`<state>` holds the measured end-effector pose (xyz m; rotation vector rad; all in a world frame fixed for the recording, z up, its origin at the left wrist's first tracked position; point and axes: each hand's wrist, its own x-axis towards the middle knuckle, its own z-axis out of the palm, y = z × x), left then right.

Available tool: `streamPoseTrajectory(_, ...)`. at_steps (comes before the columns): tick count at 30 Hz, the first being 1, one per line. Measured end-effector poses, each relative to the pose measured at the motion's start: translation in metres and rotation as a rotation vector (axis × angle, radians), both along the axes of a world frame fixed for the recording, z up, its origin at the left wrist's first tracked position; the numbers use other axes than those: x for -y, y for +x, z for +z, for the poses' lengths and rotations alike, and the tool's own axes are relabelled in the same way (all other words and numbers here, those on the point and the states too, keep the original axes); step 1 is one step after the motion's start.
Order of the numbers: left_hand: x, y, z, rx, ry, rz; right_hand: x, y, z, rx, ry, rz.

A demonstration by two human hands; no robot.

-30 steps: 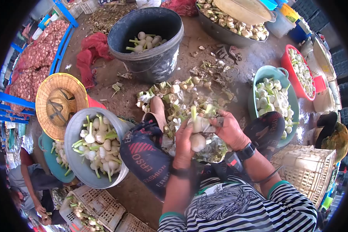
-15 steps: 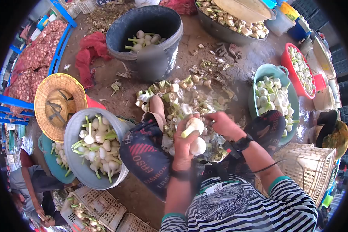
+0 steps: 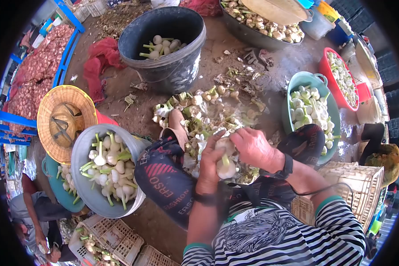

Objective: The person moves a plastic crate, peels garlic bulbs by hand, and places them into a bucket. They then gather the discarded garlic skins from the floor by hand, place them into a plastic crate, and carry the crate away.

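Two white garlic bulbs are in my left hand (image 3: 210,159), whose fingers curl round them. The lower garlic bulb (image 3: 226,169) shows its pale stem stub, and the upper garlic bulb (image 3: 225,144) sits above it, partly covered by fingers. My right hand (image 3: 258,150) is closed, its fingertips against the upper bulb's right side; whether it also grips a tool is hidden. Below both hands, a heap of garlic peelings and trimmed bulbs (image 3: 208,108) lies on the ground between my legs.
A grey bucket (image 3: 82,195) of trimmed garlic stands left, beside a woven hat (image 3: 42,133). Ahead is a black bucket (image 3: 164,73) holding some bulbs. Green (image 3: 288,117) and red basins (image 3: 327,66) of garlic stand right. Plastic crates (image 3: 352,181) sit close by; another person (image 3: 35,213) works at lower left.
My right hand has moved in from the right, its fingers now against the upper bulb. The bulbs have turned in my left hand. The view has shifted slightly.
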<state>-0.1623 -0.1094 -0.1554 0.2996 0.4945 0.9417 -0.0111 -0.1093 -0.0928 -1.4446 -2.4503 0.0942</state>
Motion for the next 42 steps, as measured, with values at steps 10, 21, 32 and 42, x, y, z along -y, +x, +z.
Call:
streamPoseTrajectory(10,0.004,0.002,0.001,-0.271,0.094,-0.068,-0.062,0.031,-0.044,0.104,-0.514,-0.282)
streamPoseTrajectory(21,0.001,0.009,0.001,-0.256,0.03,-0.059,-0.017,0.018,0.01,-0.189,-0.348,0.121)
streamPoseTrajectory(32,0.007,0.014,-0.016,-0.496,0.512,-0.191,-0.034,0.026,0.003,-0.115,-0.207,0.207)
streamPoseTrajectory(42,-0.007,0.003,-0.014,0.017,-0.113,0.171,-0.037,0.027,-0.07,0.243,-0.786,-0.103)
